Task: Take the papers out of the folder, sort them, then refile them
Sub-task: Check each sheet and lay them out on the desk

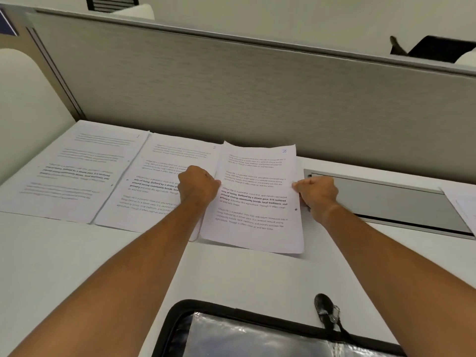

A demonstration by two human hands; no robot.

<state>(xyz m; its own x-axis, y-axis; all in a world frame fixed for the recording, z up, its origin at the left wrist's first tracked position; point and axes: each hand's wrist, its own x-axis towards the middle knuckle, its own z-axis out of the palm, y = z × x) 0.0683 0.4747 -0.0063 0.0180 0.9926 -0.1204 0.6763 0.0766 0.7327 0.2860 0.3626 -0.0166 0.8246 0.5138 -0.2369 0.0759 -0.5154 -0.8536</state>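
A black-edged folder (257, 333) with a shiny clear plastic pocket is seen at the bottom centre of the frame, flat on the white bench (77, 253). Three sets of printed white papers are laid side by side across the middle: one at the left (74, 168), one in the centre (157, 181), and a stack (255, 199) marked 3. That stack is pinched at its left edge by the left hand (199, 185) and at its right edge by the right hand (318, 193).
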